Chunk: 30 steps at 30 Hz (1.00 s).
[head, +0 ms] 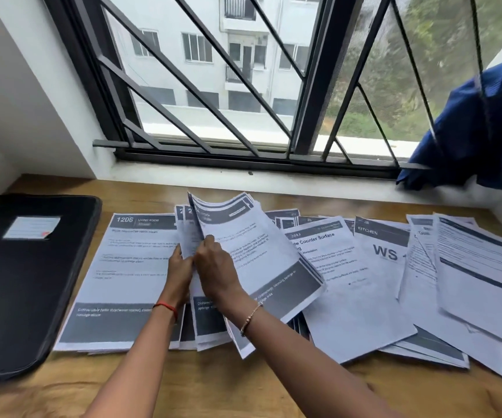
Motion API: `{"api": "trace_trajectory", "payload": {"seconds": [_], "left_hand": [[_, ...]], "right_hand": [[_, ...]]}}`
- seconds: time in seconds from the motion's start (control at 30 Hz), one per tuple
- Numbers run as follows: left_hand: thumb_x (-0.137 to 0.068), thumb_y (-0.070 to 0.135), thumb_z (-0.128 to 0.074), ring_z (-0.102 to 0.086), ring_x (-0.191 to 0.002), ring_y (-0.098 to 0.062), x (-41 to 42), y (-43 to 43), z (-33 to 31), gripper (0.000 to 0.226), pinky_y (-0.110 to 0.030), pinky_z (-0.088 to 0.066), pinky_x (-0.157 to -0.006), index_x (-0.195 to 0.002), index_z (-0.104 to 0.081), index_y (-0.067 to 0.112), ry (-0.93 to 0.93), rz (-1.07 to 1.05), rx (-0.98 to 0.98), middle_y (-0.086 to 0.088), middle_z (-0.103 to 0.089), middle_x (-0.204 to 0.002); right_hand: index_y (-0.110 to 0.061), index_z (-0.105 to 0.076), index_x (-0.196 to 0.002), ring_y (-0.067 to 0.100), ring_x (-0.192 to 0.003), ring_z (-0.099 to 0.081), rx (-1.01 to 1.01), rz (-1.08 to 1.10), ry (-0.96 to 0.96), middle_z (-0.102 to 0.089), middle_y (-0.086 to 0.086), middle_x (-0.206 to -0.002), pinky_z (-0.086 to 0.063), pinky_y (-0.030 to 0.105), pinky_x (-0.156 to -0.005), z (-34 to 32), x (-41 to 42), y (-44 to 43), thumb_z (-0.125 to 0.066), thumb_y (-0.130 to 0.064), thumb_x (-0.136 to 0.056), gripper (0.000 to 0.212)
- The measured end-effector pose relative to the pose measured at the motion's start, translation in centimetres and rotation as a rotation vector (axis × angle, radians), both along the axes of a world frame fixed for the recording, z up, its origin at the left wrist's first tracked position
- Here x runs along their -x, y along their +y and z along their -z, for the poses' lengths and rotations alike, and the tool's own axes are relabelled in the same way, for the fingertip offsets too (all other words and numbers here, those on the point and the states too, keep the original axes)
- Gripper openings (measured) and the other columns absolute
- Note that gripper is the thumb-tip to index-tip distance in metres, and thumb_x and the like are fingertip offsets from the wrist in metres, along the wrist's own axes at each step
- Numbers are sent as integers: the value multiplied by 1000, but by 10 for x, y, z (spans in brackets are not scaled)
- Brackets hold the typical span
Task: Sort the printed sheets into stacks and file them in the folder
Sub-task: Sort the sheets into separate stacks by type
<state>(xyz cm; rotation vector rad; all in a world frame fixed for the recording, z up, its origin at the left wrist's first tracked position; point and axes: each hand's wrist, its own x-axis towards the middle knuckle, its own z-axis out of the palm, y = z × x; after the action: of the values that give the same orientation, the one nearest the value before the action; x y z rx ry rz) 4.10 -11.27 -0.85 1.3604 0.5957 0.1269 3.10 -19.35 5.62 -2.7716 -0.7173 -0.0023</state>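
Head view, looking down on a wooden desk (219,384) under a barred window (213,86). Left hand (180,268) and right hand (218,268) close together at centre, both closed on a raised bundle of printed sheets (252,245), fingers pinching its lower left edge, top pages fanned and tilted up off the surface. Beneath and left, a flat stack topped by the "1206 Living Room" sheet (129,267). Right of the hands, loose overlapping sheets: the "Counter Surface" page (334,267), then the "Kitchen WS" page (385,251), then further pages (479,273) near the right edge. Black zip folder (23,282), shut, flat at far left, just beside the left stack. Blue cloth (479,122) on the right end of the sill.
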Motion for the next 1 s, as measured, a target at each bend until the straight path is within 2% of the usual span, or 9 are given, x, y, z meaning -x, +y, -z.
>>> {"api": "trace_trajectory", "payload": {"seconds": [0.17,0.27,0.37,0.43,0.53,0.67,0.8,0.9,1.0], "left_hand": [[-102,23,-25,-52,-65,-2,1,4,9,26,-13,-45,-57,-87,-46,21,-1,93,75,11,-56,-67],[-85,58,-48,-55,-86,-8,3,16,22,64,-25,-43,-81,-130,-39,14,-24,166,137,4,-54,-94],[-94,15,-50,-53,-90,-21,8,14,11,14,-19,-46,-69,-105,-56,10,20,114,-32,-2,-59,-89],[-95,-2,-42,-48,-78,-18,9,11,5,28,-11,-40,-49,-73,-54,9,81,51,-99,-5,-55,-71],[-100,13,-39,-61,-64,-8,8,13,-2,29,-15,-44,-50,-83,-62,4,-12,50,58,-6,-70,-68],[-93,49,-38,-68,-79,-14,1,25,1,49,-24,-53,-67,-98,-63,8,2,110,222,-5,-71,-82],[-83,30,-64,-63,-83,-26,1,36,-2,32,-35,-50,-78,-97,-65,0,35,115,161,-11,-68,-86],[-81,-1,-61,-66,-79,-29,0,43,-1,34,-46,-52,-85,-114,-58,-6,70,150,115,-16,-69,-92],[-83,-15,-50,-62,-75,-25,-3,46,-4,43,-33,-57,-68,-125,-48,-6,98,145,26,-19,-62,-105]], "right_hand": [[11,-54,-109,43,-91,-60,-113,-63,86,-52,27,-106,-48,43,-74,5,1,13,-44,5,-89,23],[9,-54,-109,41,-94,-58,-223,29,151,-53,26,-108,-46,40,-78,8,-1,19,-42,4,-91,23],[7,-54,-111,38,-98,-59,-223,86,148,-54,25,-110,-47,36,-78,5,-6,23,-40,9,-89,26],[10,-52,-110,40,-98,-60,-178,56,126,-52,25,-110,-48,39,-77,3,-10,26,-36,15,-86,29],[9,-53,-110,43,-97,-59,-113,-23,150,-50,26,-113,-48,43,-78,8,-16,28,-35,12,-88,29],[5,-57,-103,42,-92,-58,-177,-77,223,-53,25,-106,-44,43,-74,23,-20,23,-44,-5,-91,21],[0,-70,-82,30,-72,-62,-486,24,438,-68,22,-77,-49,38,-66,27,-35,10,-52,-31,-77,37],[0,-73,-78,16,-61,-61,-794,204,563,-70,17,-74,-51,32,-63,31,-53,-13,-53,-19,-72,27],[1,-71,-90,7,-63,-60,-949,275,609,-67,11,-80,-44,14,-57,35,-67,-40,-52,-9,-70,29]]}}
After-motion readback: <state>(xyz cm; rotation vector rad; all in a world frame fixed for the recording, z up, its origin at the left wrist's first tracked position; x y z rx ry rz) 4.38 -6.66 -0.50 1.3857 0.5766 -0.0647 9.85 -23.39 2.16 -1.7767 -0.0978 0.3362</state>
